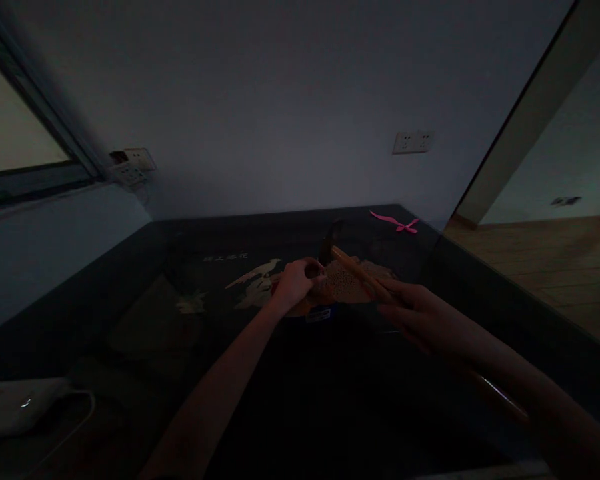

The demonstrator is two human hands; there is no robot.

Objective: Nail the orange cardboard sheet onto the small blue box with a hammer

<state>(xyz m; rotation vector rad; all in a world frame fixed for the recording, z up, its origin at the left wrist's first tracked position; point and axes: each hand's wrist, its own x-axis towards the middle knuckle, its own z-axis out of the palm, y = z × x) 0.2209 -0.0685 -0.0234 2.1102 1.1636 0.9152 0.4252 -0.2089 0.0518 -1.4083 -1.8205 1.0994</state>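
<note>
The scene is dim. My right hand (415, 310) is closed around the wooden handle of a hammer (353, 265). Its dark head (329, 243) is at the far end of the handle, just beyond my left fingers. The handle appears to run back beneath my right forearm. My left hand (297, 283) is closed in a pinch beside the hammer head; what its fingers hold is too dark and small to make out. Under and beside it lies an orange and blue packet (320, 312) with a pale label, partly covered by my hand.
A dark glossy table (300, 393) with printed bird and flower pictures stands against a wall. A pink ribbon (405, 227) lies near its back right. At the left front is a white device (23, 405) with a cable. Wall sockets (413, 142) are above the table.
</note>
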